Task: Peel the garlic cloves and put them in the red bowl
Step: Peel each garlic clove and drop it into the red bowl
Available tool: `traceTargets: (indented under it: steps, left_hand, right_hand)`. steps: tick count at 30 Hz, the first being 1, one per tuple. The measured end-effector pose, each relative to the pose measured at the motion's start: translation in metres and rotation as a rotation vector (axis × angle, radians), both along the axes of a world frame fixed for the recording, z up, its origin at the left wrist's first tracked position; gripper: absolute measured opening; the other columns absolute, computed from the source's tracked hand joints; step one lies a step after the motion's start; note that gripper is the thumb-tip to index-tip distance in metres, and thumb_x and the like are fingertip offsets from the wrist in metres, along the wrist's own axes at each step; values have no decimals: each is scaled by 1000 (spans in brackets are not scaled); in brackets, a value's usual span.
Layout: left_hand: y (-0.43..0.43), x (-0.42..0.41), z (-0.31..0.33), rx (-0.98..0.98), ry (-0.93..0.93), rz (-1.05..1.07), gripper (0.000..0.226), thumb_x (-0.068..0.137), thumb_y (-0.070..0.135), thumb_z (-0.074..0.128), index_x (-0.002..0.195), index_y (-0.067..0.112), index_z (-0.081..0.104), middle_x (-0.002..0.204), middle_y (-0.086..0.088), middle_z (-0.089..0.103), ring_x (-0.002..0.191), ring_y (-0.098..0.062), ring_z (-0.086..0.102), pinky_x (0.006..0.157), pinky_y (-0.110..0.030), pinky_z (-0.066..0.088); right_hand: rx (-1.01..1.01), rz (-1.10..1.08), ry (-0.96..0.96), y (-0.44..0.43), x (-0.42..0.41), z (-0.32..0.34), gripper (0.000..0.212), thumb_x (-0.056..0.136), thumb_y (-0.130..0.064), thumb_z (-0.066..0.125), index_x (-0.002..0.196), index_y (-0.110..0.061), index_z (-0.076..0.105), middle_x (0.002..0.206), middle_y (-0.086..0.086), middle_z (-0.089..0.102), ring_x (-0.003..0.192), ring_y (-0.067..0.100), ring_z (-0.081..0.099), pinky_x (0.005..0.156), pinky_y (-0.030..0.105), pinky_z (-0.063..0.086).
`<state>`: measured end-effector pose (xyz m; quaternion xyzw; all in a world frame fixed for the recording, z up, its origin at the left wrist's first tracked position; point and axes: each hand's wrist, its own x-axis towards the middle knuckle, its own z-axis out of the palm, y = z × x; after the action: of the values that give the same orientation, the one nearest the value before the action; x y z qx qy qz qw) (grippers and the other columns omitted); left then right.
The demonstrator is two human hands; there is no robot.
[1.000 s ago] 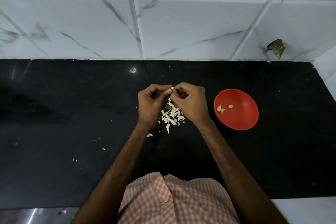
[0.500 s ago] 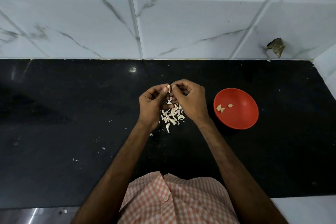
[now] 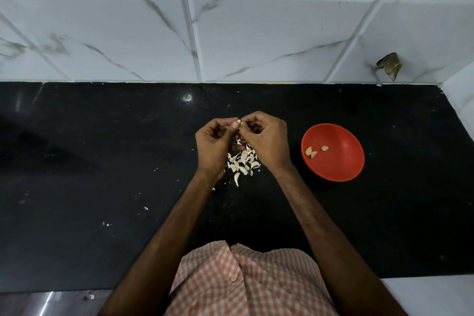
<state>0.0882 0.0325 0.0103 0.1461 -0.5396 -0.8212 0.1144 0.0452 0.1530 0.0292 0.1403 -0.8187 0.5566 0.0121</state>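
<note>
My left hand point(image 3: 214, 145) and my right hand point(image 3: 266, 142) meet fingertip to fingertip over the black counter point(image 3: 102, 161). Between their thumbs and fingers they pinch one small pale garlic clove point(image 3: 238, 121), of which only the tip shows. Under the hands lies a heap of white garlic skins and cloves point(image 3: 242, 161). The red bowl point(image 3: 341, 169) stands on the counter just right of my right hand, with three peeled cloves point(image 3: 314, 151) inside it.
A white marbled tile wall point(image 3: 230, 33) rises behind the counter, with a dark chipped spot point(image 3: 389, 65) at the right. Small skin flakes point(image 3: 146, 208) are scattered left of my left forearm. A white ledge point(image 3: 433, 295) borders the counter's near right corner.
Both hands stay together on the clove, with small shifts of the fingers. The heap and the bowl have not moved.
</note>
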Motion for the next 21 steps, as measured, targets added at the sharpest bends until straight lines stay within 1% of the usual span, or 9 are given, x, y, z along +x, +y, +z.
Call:
traceTargets:
  steps: [3,5,8,10,15,18,21]
  left_hand:
    - [1,1,-1,32,3,3,9,95,-1,63,102,-3,67,83,-12,73,69,-18,71,54,-26,59]
    - [0,1,-3,42,8,0,9,96,-1,61,103,-1,67,87,-13,73,71,-19,72,55,-27,59]
    - [1,2,-2,28,26,-17,11,97,0,60,105,0,66,97,-14,72,81,-21,72,57,-28,60]
    - [1,2,-2,5,31,-26,10,96,1,62,105,1,66,97,-13,72,85,-22,72,58,-30,61]
    - [-1,-1,-4,-30,51,-6,11,95,0,64,105,4,66,93,-11,72,84,-26,71,58,-34,62]
    - [-1,-1,-5,-72,44,8,10,97,1,62,103,4,70,90,-11,75,79,-26,72,59,-34,62]
    - [-2,0,-7,-69,18,40,12,98,2,61,105,2,71,89,-13,74,73,-23,70,59,-32,61]
  right_hand:
    - [-13,-10,1,-2,1,-1,6,87,-8,75,91,-4,74,76,2,73,68,15,71,64,39,62]
    - [-8,-10,9,-3,1,-2,6,87,-8,75,91,-4,74,75,1,72,67,14,71,63,36,62]
    - [17,-25,32,-3,0,-3,7,87,-11,76,90,-5,73,75,-1,71,67,10,70,63,27,60]
    - [50,-32,51,-3,0,-4,8,87,-13,76,91,-6,72,76,-3,70,68,8,69,64,23,59]
    - [87,1,99,-4,3,-2,6,88,-10,75,91,-5,72,76,0,71,69,10,69,65,31,59]
    - [39,-3,54,-4,2,-2,5,88,-8,74,91,-5,72,76,1,71,69,12,70,65,33,61]
    - [-16,-28,-17,-5,2,-2,4,88,-7,74,91,-4,72,77,1,72,68,11,71,65,32,62]
